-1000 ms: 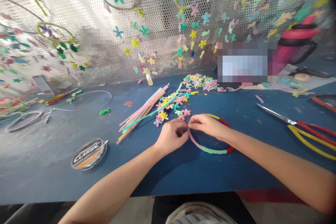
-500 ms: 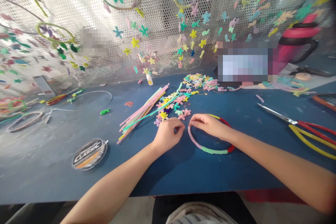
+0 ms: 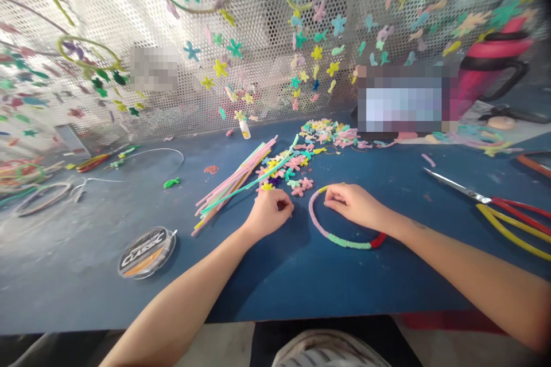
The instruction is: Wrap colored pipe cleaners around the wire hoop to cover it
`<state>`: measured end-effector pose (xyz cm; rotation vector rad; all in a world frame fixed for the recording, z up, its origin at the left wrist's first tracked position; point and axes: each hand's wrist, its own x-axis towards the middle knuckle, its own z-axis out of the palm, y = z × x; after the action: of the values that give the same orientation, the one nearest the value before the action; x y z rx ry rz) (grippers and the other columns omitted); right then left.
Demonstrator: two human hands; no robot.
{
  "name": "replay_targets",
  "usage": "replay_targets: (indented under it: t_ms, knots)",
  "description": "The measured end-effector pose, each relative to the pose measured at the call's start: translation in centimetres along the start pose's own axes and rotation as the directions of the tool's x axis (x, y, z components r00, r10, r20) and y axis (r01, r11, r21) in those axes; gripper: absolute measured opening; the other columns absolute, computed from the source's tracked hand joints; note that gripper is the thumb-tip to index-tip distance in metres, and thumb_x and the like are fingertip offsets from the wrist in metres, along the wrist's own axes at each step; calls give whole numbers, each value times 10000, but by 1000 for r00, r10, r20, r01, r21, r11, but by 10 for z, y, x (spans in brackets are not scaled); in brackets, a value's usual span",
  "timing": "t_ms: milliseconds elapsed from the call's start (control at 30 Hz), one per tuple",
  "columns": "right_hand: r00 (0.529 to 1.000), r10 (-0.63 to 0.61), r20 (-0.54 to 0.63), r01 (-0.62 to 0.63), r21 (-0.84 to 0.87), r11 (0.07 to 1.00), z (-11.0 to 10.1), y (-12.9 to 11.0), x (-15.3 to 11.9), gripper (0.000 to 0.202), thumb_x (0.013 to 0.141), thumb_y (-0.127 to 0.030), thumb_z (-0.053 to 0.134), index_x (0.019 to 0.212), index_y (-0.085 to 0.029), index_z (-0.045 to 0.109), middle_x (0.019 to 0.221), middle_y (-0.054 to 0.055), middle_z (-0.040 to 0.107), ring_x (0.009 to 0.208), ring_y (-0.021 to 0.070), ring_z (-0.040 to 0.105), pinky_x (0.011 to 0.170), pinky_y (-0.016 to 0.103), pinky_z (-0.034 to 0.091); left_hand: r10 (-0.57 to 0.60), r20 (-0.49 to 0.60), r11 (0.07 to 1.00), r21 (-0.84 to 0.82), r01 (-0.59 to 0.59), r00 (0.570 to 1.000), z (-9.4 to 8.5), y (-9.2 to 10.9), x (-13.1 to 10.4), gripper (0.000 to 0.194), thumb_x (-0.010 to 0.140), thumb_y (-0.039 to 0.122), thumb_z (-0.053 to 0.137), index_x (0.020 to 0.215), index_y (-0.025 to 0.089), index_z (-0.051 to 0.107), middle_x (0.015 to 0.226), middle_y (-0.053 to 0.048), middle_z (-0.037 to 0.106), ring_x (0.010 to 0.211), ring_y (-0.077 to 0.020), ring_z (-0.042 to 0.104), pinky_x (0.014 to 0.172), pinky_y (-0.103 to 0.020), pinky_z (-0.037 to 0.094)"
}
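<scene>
My left hand (image 3: 271, 212) is closed in a pinch above the blue table, beside the chenille stems; whatever is between its fingertips is too small to make out. My right hand (image 3: 355, 205) lies over the far right part of a ring wrapped in pink, green, red and yellow (image 3: 349, 242), hiding some of it. Its thumb and fingers are pinched together just inside the ring, and I cannot make out what they hold. Pastel chenille stems (image 3: 236, 183) lie in a bundle left of small fuzzy flowers (image 3: 301, 185).
Scissors with red and yellow handles (image 3: 482, 199) lie at the right. A round spool labelled CLASSIC (image 3: 147, 253) rests at the left. Farther back are a small white bottle (image 3: 245, 129), a pink tumbler (image 3: 491, 71) and hanging flower strands (image 3: 317, 54) before a perforated metal panel (image 3: 258, 17).
My hands have drawn apart: the left a little leftward, the right to the right, away from the ring's left edge. The ring has shifted slightly; more of its yellow part shows.
</scene>
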<state>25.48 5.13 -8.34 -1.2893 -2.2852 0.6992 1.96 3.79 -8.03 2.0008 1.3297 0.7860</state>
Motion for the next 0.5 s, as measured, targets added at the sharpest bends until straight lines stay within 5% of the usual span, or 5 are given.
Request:
replay_targets:
  t_ms: [200,367,500]
  knots:
    - [1000,-10,7,11,-88,996,-4,-5,-2,175,820,-332,495,747,-200,582,570,-17,540,500,115,460,494,235,282,-119,67,970,-206,131,991,-1,4,1,131,722,247,575,689,140,643,650,-42,623,572,-119,574,494,-197,438]
    - [999,-36,-4,35,-57,998,-4,-10,-1,279,829,-415,476,702,-189,579,618,0,566,502,109,444,497,240,267,-80,216,757,-623,200,973,-1,13,0,161,761,264,567,715,111,589,1084,-109,603,717,-105,607,496,-160,423]
    - [999,-49,-16,49,-41,998,0,-12,1,302,822,-418,480,646,-184,553,616,3,564,519,111,452,508,239,267,-53,328,663,-695,279,943,3,13,-2,181,788,295,563,770,119,525,998,-113,635,712,-122,639,499,-158,427]
